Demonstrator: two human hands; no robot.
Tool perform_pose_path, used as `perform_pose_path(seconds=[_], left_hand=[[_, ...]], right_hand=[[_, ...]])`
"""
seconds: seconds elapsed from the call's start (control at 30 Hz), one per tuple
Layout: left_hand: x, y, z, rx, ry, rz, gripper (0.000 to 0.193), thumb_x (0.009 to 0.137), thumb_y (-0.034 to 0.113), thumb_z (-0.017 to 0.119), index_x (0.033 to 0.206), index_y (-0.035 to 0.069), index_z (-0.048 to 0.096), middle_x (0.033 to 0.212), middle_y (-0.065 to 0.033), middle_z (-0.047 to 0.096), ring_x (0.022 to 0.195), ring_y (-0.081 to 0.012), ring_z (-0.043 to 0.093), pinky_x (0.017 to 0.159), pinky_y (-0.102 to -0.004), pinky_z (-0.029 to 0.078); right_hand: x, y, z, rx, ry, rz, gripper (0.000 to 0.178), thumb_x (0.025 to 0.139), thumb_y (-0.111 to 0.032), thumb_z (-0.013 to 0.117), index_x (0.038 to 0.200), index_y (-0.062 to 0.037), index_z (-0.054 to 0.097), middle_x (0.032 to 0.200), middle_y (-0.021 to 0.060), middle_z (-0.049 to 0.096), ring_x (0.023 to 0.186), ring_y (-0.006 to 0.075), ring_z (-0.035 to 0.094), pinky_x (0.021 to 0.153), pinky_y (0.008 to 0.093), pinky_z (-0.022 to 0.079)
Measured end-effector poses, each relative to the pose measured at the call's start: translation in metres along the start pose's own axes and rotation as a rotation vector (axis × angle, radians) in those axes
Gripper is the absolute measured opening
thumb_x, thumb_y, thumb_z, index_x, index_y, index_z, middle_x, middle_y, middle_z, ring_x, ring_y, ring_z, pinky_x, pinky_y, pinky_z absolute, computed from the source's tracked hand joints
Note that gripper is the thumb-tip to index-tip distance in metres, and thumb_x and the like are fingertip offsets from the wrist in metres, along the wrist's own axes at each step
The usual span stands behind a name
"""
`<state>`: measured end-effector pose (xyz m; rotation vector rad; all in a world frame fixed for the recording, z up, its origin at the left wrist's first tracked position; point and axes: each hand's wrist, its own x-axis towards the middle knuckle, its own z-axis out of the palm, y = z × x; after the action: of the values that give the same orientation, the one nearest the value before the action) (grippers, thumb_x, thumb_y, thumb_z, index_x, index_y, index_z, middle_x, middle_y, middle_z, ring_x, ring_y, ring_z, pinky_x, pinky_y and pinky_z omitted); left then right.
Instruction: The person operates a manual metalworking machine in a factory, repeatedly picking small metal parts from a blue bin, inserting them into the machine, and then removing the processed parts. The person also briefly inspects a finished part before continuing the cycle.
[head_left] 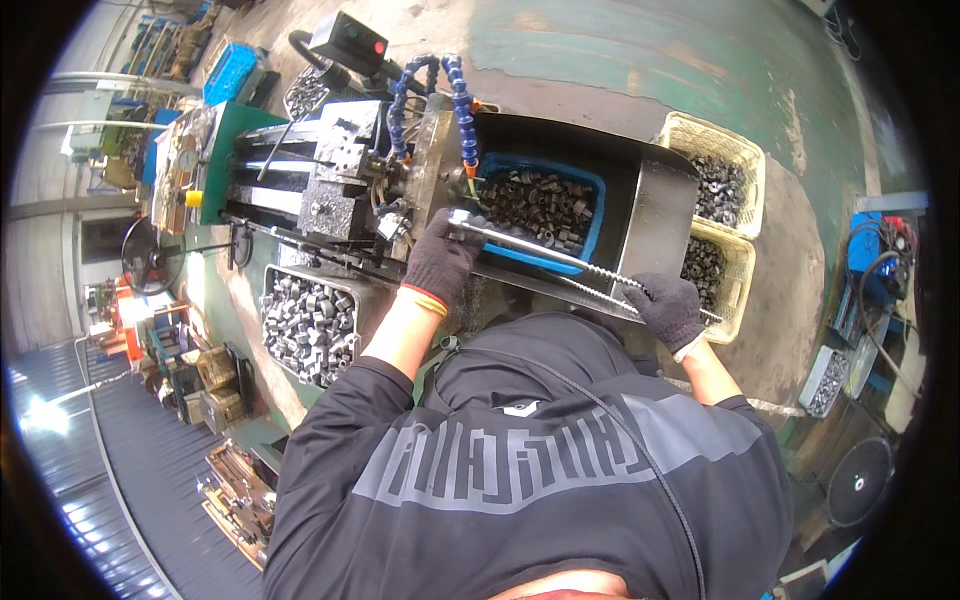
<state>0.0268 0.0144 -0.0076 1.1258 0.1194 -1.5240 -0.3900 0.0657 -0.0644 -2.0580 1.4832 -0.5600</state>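
Black knit gloves cover your 2 hands. Your left hand [440, 262] is curled closed around the end of a long metal rod [540, 251], which runs across to your right hand [668, 308], its fingers bent around the twisted part. Beyond the rod, between your hands, a blue basin [599, 215] holds dark metal parts [540, 207]. Left of your left hand lie grey metal pieces [310, 325]; beyond your right hand stand 2 cream crates [754, 165].

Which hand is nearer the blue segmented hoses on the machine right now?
Left. The left hand is just below the hoses in the picture; the right hand is lower and well off to the right.
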Motion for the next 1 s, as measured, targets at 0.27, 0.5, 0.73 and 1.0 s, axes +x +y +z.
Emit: perform_pose_path(seconds=[0.27, 0.5, 0.73, 1.0], left_hand=[[0.003, -0.045, 0.014, 0.648, -0.287, -0.342, 0.033, 0.107, 0.025, 0.074, 0.131, 0.006, 0.063, 0.125, -0.0125, 0.069, 0.113, -0.0276, 0.07, 0.102, -0.0448, 0.06], [-0.041, 0.021, -0.014, 0.643, -0.058, -0.134, 0.046, 0.108, 0.027, 0.073, 0.146, 0.005, 0.06, 0.135, -0.0153, 0.068, 0.122, -0.033, 0.07, 0.107, -0.0493, 0.059], [-0.063, 0.08, -0.073, 0.559, 0.02, 0.18, 0.044, 0.109, 0.02, 0.07, 0.149, 0.003, 0.059, 0.125, -0.0136, 0.071, 0.112, -0.0275, 0.072, 0.1, -0.0426, 0.06], [-0.042, 0.117, -0.057, 1.33, 0.154, 0.497, 0.069, 0.104, 0.015, 0.068, 0.164, -0.005, 0.042, 0.112, -0.0103, 0.072, 0.1, -0.0142, 0.068, 0.089, -0.0291, 0.055]], right_hand=[[0.014, 0.0, 0.027, -0.028, -0.004, 0.069, 0.034, 0.101, -0.046, 0.074, 0.099, -0.0137, 0.083, 0.089, 0.0139, 0.078, 0.083, 0.0381, 0.075, 0.074, 0.0491, 0.059], [0.06, 0.019, 0.05, -0.099, -0.172, 0.139, 0.044, 0.106, -0.054, 0.062, 0.098, -0.0139, 0.079, 0.092, 0.0159, 0.077, 0.091, 0.0413, 0.075, 0.08, 0.053, 0.057], [0.114, 0.007, 0.078, -0.112, -0.211, 0.134, 0.045, 0.104, -0.055, 0.063, 0.101, -0.0134, 0.079, 0.097, 0.0165, 0.078, 0.094, 0.0413, 0.075, 0.083, 0.0527, 0.058], [0.189, -0.041, 0.13, -0.095, -0.176, -0.074, 0.048, 0.104, -0.052, 0.065, 0.134, -0.0158, 0.074, 0.114, 0.0162, 0.081, 0.106, 0.0369, 0.077, 0.091, 0.0488, 0.061]])
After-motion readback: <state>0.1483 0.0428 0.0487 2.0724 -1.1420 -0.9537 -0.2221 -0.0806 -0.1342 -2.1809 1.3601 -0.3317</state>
